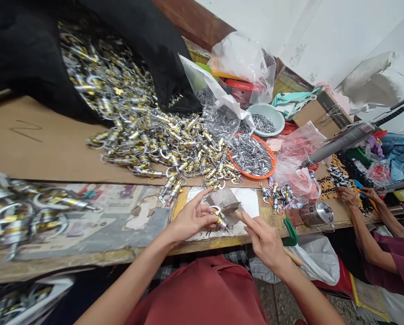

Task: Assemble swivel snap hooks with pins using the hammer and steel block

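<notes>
My left hand pinches a small silver-and-yellow metal fitting with a curved hook, beside a grey metal block. Its index finger stretches out along the block's left side. The closed right hand grips a hammer by its wooden handle, which sticks out below the palm. The hammer's head lies close over the block and is hard to tell from it. White paper is under the block. A big heap of similar fittings spills from a black bag just beyond my hands.
An orange bowl of small metal clips and a pale blue bowl stand beyond. A grey powered screwdriver hangs to the right, above a metal mug and a green clamp. Another person's hands work at far right.
</notes>
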Tool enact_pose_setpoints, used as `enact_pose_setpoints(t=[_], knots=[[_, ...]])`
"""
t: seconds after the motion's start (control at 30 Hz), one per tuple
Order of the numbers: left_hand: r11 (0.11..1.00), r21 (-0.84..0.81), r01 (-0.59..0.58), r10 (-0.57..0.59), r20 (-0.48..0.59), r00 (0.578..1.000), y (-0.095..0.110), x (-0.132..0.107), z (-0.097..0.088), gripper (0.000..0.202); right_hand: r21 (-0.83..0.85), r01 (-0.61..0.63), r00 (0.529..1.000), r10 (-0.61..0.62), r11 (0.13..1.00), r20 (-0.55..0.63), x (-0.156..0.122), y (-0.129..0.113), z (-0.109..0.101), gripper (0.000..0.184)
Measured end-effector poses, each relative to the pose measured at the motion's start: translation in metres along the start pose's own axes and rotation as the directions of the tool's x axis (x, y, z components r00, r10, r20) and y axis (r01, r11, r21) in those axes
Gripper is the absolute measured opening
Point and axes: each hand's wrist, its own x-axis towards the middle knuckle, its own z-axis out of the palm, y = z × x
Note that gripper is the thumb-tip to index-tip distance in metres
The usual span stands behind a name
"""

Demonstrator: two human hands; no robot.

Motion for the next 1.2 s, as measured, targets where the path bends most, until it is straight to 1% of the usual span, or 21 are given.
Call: enact_pose_setpoints(t=[0.07,0.1,0.13,0.2,0.27,0.33,0.4,0.43,0.5,0.57,0.6,0.67,0.73,0.83,0.87,0.9,0.93,1.0,1.07,1.13,1.2], knots=[[1.0,0.022,0.003,-0.004,0.01,1.0,0.0,0.001,-0.001,0.092,0.114,-0.081,0.993,0.09,0.99,-0.076,0.001,0.021,0.004,0.042],[0.999,0.041,-0.003,0.002,0.014,1.0,0.0,0.001,-0.002,0.087,0.151,-0.128,0.985,0.143,0.98,-0.092,0.002,0.032,0.006,0.043],[0.998,0.065,-0.017,0.016,0.011,1.0,0.0,0.001,-0.002,0.082,0.164,-0.178,0.978,0.193,0.97,-0.081,0.003,0.044,0.008,0.043],[0.99,0.128,-0.06,0.062,-0.007,0.998,0.001,0.001,-0.003,0.069,0.123,-0.259,0.965,0.261,0.958,-0.004,0.008,0.062,0.011,0.041],[0.975,0.2,-0.101,0.108,-0.021,0.994,0.003,0.002,-0.004,0.054,0.033,-0.258,0.965,0.256,0.966,0.053,0.019,0.072,0.012,0.034],[0.957,0.267,-0.117,0.121,-0.001,0.993,0.004,0.002,-0.003,0.036,-0.053,-0.203,0.979,0.204,0.978,0.017,0.039,0.075,0.011,0.027],[0.941,0.316,-0.118,0.116,0.026,0.993,0.005,0.001,-0.001,0.022,-0.109,-0.173,0.984,0.166,0.979,-0.069,0.07,0.077,0.009,0.025],[0.936,0.332,-0.119,0.115,0.031,0.993,0.006,0.001,0.0,0.018,-0.123,-0.179,0.98,0.166,0.976,-0.107,0.087,0.079,0.009,0.025],[0.923,0.363,-0.126,0.13,0.013,0.991,0.005,0.0,0.001,0.015,-0.149,-0.198,0.974,0.178,0.969,-0.139,0.123,0.086,0.009,0.026],[0.898,0.415,-0.144,0.171,-0.029,0.985,0.003,0.0,0.0,0.014,-0.179,-0.209,0.974,0.187,0.961,-0.131,0.153,0.093,0.011,0.023],[0.879,0.45,-0.158,0.199,-0.046,0.979,0.002,0.0,-0.001,0.013,-0.192,-0.212,0.974,0.191,0.958,-0.122,0.163,0.097,0.012,0.022],[0.821,0.53,-0.212,0.282,-0.053,0.958,-0.002,0.0,-0.003,0.012,-0.21,-0.215,0.975,0.196,0.954,-0.108,0.176,0.102,0.015,0.02],[0.728,0.621,-0.29,0.394,-0.034,0.918,-0.006,0.0,-0.006,0.012,-0.213,-0.22,0.973,0.2,0.952,-0.113,0.178,0.106,0.015,0.019],[0.585,0.721,-0.371,0.558,-0.026,0.829,-0.011,-0.001,-0.005,0.012,-0.194,-0.237,0.965,0.208,0.952,-0.158,0.175,0.109,0.011,0.019],[0.56,0.731,-0.39,0.59,-0.021,0.807,-0.012,-0.001,-0.004,0.012,-0.183,-0.243,0.961,0.21,0.953,-0.179,0.174,0.11,0.01,0.019],[0.548,0.729,-0.411,0.607,-0.01,0.794,-0.013,-0.001,-0.003,0.012,-0.171,-0.246,0.957,0.211,0.954,-0.199,0.173,0.111,0.008,0.02],[0.548,0.717,-0.43,0.611,0.008,0.791,-0.013,-0.002,-0.002,0.012,-0.156,-0.247,0.953,0.211,0.956,-0.217,0.173,0.112,0.006,0.02],[0.569,0.687,-0.452,0.593,0.037,0.804,-0.013,-0.002,0.001,0.012,-0.121,-0.239,0.947,0.204,0.963,-0.247,0.174,0.111,0.004,0.02],[0.603,0.661,-0.446,0.573,0.03,0.819,-0.013,-0.003,0.003,0.013,-0.08,-0.221,0.94,0.191,0.972,-0.283,0.174,0.104,0.002,0.02],[0.634,0.641,-0.433,0.564,0.0,0.826,-0.012,-0.004,0.004,0.012,-0.035,-0.193,0.929,0.171,0.981,-0.328,0.168,0.088,0.004,0.019],[0.676,0.613,-0.409,0.544,-0.041,0.838,-0.012,-0.006,0.005,0.01,0.082,-0.12,0.913,0.142,0.989,-0.383,0.155,0.065,0.007,0.018]])
